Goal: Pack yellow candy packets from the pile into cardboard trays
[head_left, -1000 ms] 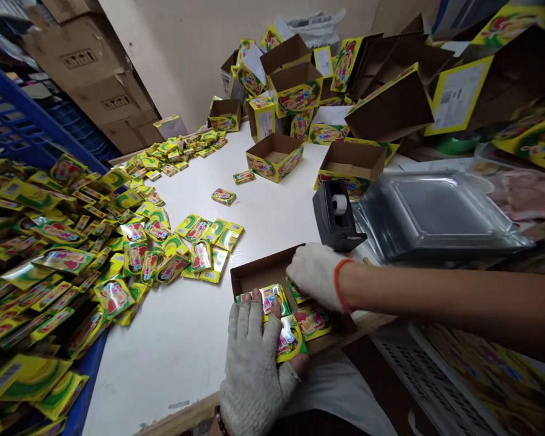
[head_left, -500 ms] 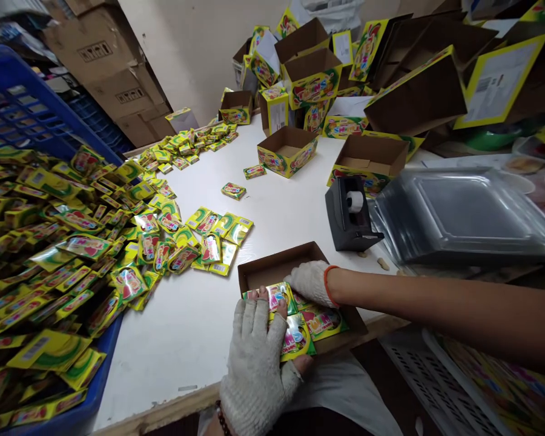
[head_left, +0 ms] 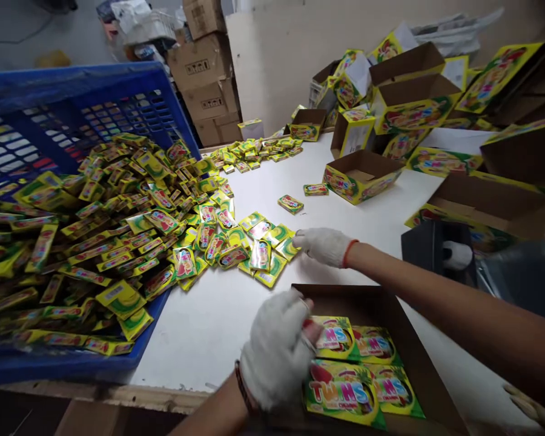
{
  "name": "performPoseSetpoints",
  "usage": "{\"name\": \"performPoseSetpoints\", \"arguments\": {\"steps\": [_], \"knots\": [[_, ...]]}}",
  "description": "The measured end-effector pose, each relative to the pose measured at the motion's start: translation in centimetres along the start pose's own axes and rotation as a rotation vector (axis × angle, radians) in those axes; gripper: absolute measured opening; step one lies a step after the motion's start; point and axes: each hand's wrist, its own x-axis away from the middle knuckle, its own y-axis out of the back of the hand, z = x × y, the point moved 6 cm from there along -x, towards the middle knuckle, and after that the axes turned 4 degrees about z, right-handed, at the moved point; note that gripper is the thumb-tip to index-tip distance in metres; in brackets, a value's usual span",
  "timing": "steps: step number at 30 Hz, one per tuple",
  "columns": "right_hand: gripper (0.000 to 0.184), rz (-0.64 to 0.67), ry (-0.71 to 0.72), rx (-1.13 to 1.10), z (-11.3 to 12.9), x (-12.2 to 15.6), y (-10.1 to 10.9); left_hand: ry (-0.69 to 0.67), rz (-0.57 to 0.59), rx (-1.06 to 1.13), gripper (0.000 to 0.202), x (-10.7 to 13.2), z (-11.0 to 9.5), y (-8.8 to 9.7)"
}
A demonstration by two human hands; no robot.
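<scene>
My left hand [head_left: 279, 351], in a white fingerless knit glove, hovers at the left side of an open brown-lined carton [head_left: 418, 327]. Its fingers are loosely bent, the thumb stands apart, and I see nothing held; motion blurs it. Inside the carton, small yellow-green TWINS packs [head_left: 343, 390] lie flat, printed side up. My right hand [head_left: 324, 247], gloved with an orange cuff, stretches over the table beyond the carton. Its extended fingertips reach the edge of a group of loose packs [head_left: 267, 248]; whether they touch is unclear.
A blue crate [head_left: 145, 363] heaped with similar packs stands at left. Another pile of packs [head_left: 254, 151] lies at the back. Display cartons [head_left: 358, 175] crowd the back right, near a black tape dispenser [head_left: 429, 248]. Brown cardboard boxes [head_left: 200, 66] are stacked behind the table.
My right hand has left the carton and moved out to the loose packs. My left hand has lifted off the packs in the carton. The view has swung left.
</scene>
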Motion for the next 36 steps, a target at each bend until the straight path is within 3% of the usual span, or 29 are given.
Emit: {"name": "performPoseSetpoints", "arguments": {"steps": [2,5,7,9,12,15,18,20,21,23,26,28,31,33,34,36], "knots": [[0.04,0.007,0.017,0.036,0.4,-2.8,-1.2,0.173,-0.059,-0.116,0.022,-2.4,3.9,0.5],[0.063,0.045,0.008,0.054,0.4,-4.7,-3.2,0.473,0.106,-0.259,0.033,-5.1,9.7,-0.7],[0.064,0.082,-0.008,0.037,0.0,-4.5,-4.2,0.552,0.186,-0.273,0.039,-5.9,12.1,-1.6],[0.051,0.11,-0.023,0.0,-0.4,-3.4,-4.7,0.538,0.2,-0.236,0.03,-6.0,13.1,-2.1],[0.034,0.119,-0.055,-0.099,-1.3,-1.2,-4.0,0.507,0.162,-0.165,0.023,-5.8,13.8,-1.8],[0.029,0.032,-0.01,-0.231,-1.5,0.1,-1.2,0.438,0.132,-0.125,0.043,-6.3,13.8,-0.7],[0.029,-0.087,0.153,-0.471,-0.6,0.0,2.1,0.121,0.111,-0.062,0.062,-7.6,12.0,0.1],[0.028,-0.033,0.177,-0.646,-0.1,-0.6,2.5,-0.082,0.059,-0.022,0.066,-7.9,10.6,0.4],[0.028,0.018,0.155,-0.704,0.1,-0.9,2.1,-0.099,0.024,-0.017,0.066,-7.7,10.3,0.4],[0.034,0.058,0.075,-0.761,-0.2,-1.4,0.7,0.049,0.015,-0.04,0.057,-6.9,10.7,-0.1],[0.052,-0.033,-0.129,-0.709,-2.0,-1.5,-1.9,0.298,0.2,-0.111,0.035,-4.6,11.3,-2.3],[0.049,-0.07,-0.241,-0.668,-3.3,-1.2,-3.7,0.36,0.289,-0.127,0.034,-3.3,11.2,-3.6],[0.027,-0.046,-0.294,-0.685,-4.2,-0.9,-5.6,0.433,0.236,-0.086,0.029,-3.0,11.5,-4.5],[0.02,-0.025,-0.299,-0.755,-4.1,-0.6,-6.1,0.489,0.179,-0.041,0.015,-3.6,12.1,-4.8],[0.022,-0.022,-0.272,-0.864,-3.7,-0.5,-6.2,0.517,0.146,-0.013,0.009,-4.1,12.4,-4.9],[0.031,-0.011,-0.151,-1.221,-2.1,-0.4,-6.1,0.561,0.077,0.052,0.017,-5.0,12.7,-5.2]]}}
